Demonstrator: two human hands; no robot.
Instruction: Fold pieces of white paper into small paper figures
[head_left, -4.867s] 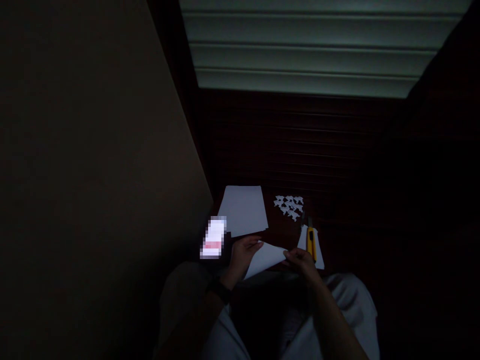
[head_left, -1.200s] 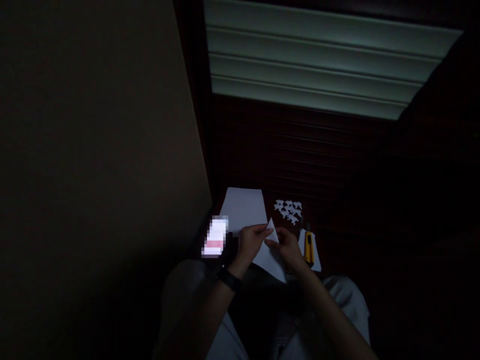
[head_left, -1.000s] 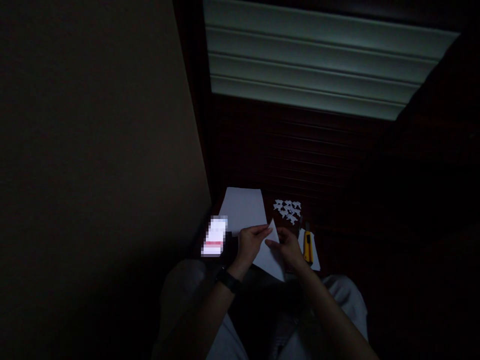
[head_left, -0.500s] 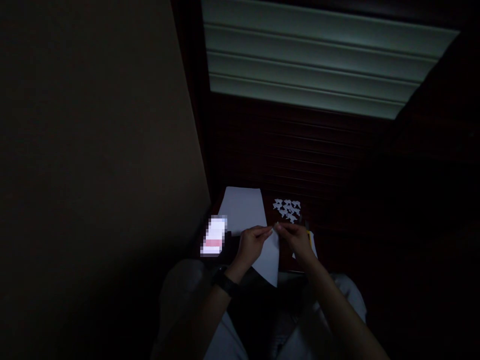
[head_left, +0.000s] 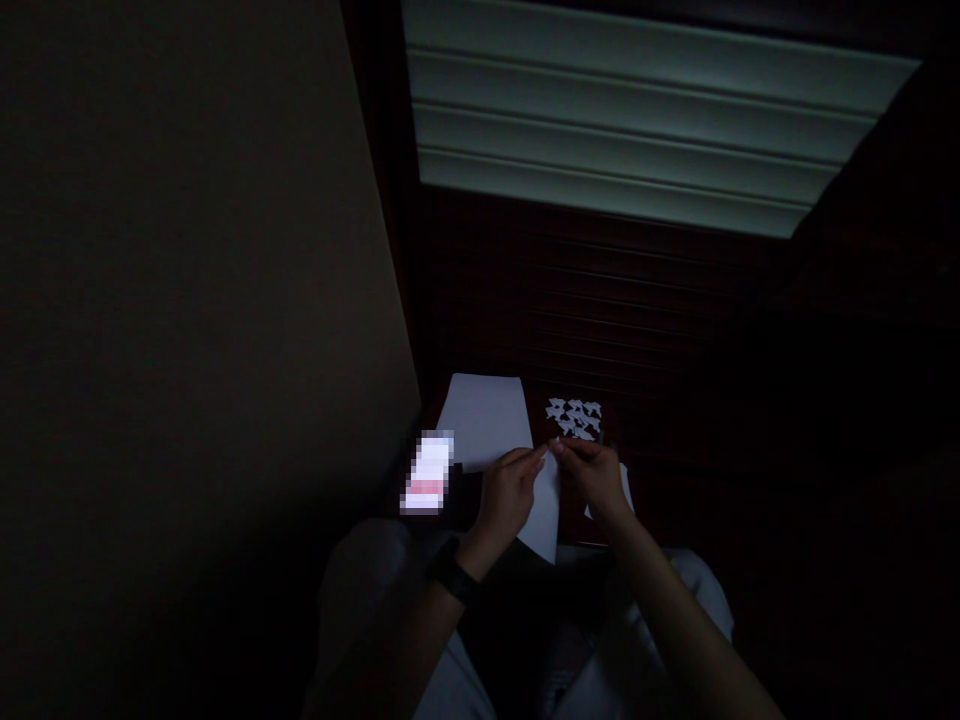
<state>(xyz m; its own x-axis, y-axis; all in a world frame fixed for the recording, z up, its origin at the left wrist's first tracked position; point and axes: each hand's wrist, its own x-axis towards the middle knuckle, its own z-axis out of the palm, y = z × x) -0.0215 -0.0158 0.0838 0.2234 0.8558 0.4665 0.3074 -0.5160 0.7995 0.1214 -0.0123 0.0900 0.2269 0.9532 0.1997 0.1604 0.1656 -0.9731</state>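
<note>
My left hand (head_left: 508,497), with a dark band on its wrist, is closed, thumb and fingers pinched together over a white paper sheet (head_left: 545,515). Facing it, my right hand (head_left: 596,475) is pinched too, and the fingertips of both hands nearly meet. A tiny white bit of paper (head_left: 556,441) shows at the fingertips; its shape is too small and dim to make out. The sheet slants down below the hands; whether the fingers also grip it, I cannot tell. Just beyond the fingertips lie several small white paper pieces (head_left: 575,413) in a loose cluster.
A larger white sheet (head_left: 487,415) lies on the dark table at the left. Beside it glows a blurred phone screen (head_left: 427,475). Another white paper (head_left: 625,488) is partly behind my right hand. A wall (head_left: 225,300) stands close on the left, a slatted panel (head_left: 600,120) ahead.
Both hands have shifted slightly, the left wrist turning a little and the right fingertips rising. The lower corner of the sheet under the hands sits slightly higher.
</note>
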